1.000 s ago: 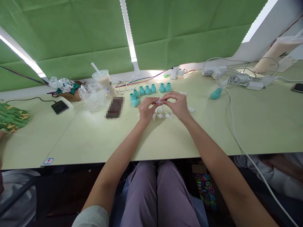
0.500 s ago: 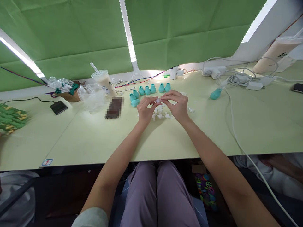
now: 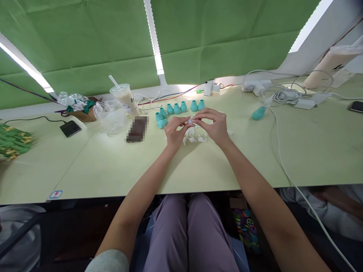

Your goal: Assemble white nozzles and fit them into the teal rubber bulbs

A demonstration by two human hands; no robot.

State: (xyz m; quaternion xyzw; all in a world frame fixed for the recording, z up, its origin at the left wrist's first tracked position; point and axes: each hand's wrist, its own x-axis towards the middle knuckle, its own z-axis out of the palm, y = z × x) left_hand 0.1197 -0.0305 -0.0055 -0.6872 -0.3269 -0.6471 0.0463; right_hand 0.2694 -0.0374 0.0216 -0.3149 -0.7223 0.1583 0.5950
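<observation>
Head view: left hand and right hand pinch a white piece (direction, long axis unclear)

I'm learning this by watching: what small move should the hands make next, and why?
Perhaps turn the white piece slightly with the right hand while the left hand steadies it. Both hands pinch it from opposite sides, so one could adjust it while the other holds.

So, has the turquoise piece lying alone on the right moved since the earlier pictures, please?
No. The turquoise piece lies in the same place, with no visible shift against the white power strip behind it.
</observation>
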